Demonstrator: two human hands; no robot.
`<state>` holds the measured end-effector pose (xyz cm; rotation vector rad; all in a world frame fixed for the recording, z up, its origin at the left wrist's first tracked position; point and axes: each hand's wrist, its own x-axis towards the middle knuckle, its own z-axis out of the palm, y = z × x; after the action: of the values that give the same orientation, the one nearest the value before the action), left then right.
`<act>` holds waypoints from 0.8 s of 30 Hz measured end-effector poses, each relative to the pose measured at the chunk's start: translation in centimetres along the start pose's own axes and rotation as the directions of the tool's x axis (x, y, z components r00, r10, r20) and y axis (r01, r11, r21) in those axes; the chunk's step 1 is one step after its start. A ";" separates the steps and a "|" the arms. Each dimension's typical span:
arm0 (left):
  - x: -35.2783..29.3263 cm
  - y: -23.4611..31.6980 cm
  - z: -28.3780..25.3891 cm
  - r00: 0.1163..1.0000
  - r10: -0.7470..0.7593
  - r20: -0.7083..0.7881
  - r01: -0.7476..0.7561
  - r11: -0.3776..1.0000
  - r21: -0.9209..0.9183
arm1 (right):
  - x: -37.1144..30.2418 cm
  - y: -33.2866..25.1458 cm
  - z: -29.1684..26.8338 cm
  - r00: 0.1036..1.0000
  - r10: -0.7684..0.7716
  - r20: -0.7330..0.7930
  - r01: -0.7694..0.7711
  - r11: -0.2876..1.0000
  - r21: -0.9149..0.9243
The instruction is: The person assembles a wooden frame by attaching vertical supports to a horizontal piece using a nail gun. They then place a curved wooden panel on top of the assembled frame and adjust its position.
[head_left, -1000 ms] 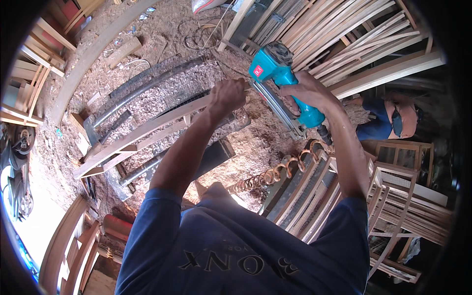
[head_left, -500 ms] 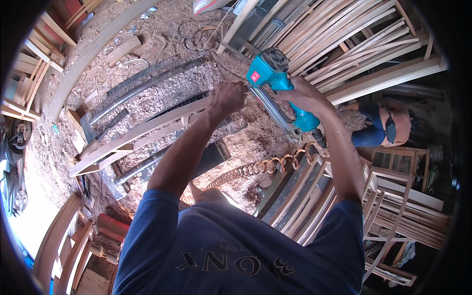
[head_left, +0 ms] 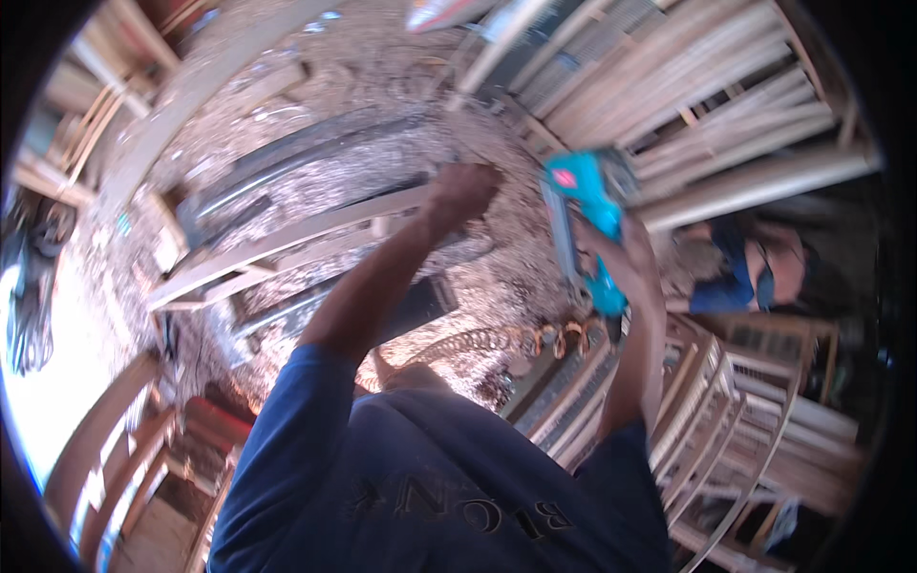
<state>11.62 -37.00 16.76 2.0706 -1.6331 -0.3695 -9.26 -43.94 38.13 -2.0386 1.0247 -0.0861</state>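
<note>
My left hand (head_left: 461,191) grips the right end of a long pale wooden slat (head_left: 287,239) that slopes down to the left over a floor of wood shavings. My right hand (head_left: 626,260) holds a teal nail gun (head_left: 585,215) by its grip, nose pointing up and away, just right of the slat's end. The gun's tip is blurred and I cannot tell whether it touches the wood. A coiled hose (head_left: 487,341) trails under the gun.
Dark metal rails (head_left: 296,162) lie beyond the slat. Stacks of wooden frames (head_left: 688,105) fill the upper right, chair frames (head_left: 745,401) the lower right. Another person in blue (head_left: 755,267) crouches at the right. Curved wooden pieces (head_left: 105,449) lie lower left.
The nail gun and my right hand have moved right and slightly down, away from the slat's end. My left hand stays on the slat. The whole view has shifted and blurred.
</note>
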 end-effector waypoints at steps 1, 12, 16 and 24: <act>-0.9 -0.2 -0.4 0.987 0.062 -0.147 -0.055 0.997 0.051 | -1.8 1.4 0.8 0.998 -0.038 -0.042 0.041 0.997 0.064; -20.1 -10.6 -11.2 0.938 -0.341 -0.068 0.346 0.935 0.081 | -13.8 19.3 14.9 0.902 0.429 -0.056 -0.421 0.900 0.114; -26.0 -12.7 -13.0 0.917 -0.362 -0.166 0.381 0.920 0.095 | -15.1 19.4 17.9 0.957 0.286 -0.037 -0.285 0.958 0.045; -41.7 -18.8 -18.0 0.758 -0.608 -0.235 0.649 0.671 0.358 | -18.0 15.3 22.7 0.955 0.278 0.104 -0.285 0.956 0.063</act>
<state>25.49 10.12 19.03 2.9223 -0.9251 -0.1262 -22.00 -21.74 17.69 -1.7901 1.2218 0.1178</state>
